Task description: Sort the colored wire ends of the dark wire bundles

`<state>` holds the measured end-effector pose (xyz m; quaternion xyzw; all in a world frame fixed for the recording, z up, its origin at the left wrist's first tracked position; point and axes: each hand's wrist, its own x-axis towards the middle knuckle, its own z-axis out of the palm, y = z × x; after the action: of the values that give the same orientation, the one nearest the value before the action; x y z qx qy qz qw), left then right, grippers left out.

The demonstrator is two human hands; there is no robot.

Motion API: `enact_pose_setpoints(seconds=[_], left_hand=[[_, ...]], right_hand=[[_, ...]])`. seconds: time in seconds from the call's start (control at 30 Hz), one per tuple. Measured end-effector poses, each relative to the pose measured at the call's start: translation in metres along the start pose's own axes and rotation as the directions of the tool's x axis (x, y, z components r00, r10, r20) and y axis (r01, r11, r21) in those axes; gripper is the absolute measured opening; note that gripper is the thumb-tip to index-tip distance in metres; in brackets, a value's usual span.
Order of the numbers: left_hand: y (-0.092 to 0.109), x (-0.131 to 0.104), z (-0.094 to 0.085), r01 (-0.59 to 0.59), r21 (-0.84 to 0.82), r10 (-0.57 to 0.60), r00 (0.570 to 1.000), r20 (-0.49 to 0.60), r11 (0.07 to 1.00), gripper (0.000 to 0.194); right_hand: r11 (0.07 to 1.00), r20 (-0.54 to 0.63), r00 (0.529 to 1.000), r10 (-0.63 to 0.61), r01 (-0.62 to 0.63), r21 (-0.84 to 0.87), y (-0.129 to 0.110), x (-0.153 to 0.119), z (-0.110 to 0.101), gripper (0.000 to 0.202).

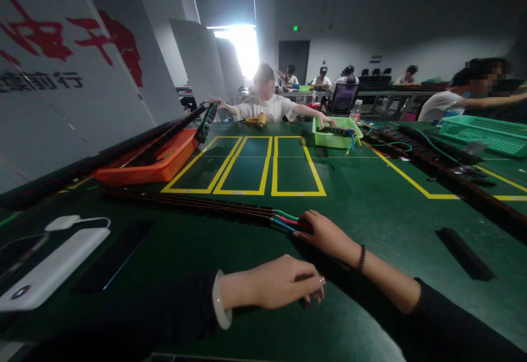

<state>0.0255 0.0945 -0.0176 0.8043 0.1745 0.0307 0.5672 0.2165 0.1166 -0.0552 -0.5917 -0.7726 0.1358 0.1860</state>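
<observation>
On the green table lies a long dark strip [214, 207] with green, red and blue wires [284, 223] coming out of its right end. My right hand [327, 236], with a dark bead bracelet at the wrist, is closed over the wires' ends, which its fingers partly hide. Nearer to me, my left hand [275, 281] hovers over the table with a pale bangle on its wrist. Its fingers are curled together, and I cannot make out what they hold, if anything.
At left are an orange basket [164, 162] with dark strips, a white power bank [53, 269] and a dark phone [113, 255]. Across the table, a person [265, 101] reaches to a green basket [335, 138]. A heat gun [259, 120] lies near them. Right holds a dark profile [465, 252].
</observation>
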Motion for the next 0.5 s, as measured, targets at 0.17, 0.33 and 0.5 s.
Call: enact_pose_setpoints(seconds=[0.17,0.33,0.5], left_hand=[[-0.030,0.030,0.005,0.133,-0.587,-0.161,0.987,0.004,0.798,0.048],[-0.045,0.038,-0.001,0.114,-0.819,-0.215,0.977,-0.012,0.562,0.051],[-0.049,0.039,-0.005,0.083,-0.869,-0.197,0.980,-0.017,0.489,0.044]], right_hand=[[0.987,0.179,0.983,0.051,-0.076,0.139,0.005,0.010,-0.009,0.032],[0.998,0.232,0.973,0.005,-0.021,0.065,0.003,0.011,-0.016,0.018],[1.000,0.231,0.973,-0.002,-0.002,0.016,0.000,0.013,-0.018,0.017]])
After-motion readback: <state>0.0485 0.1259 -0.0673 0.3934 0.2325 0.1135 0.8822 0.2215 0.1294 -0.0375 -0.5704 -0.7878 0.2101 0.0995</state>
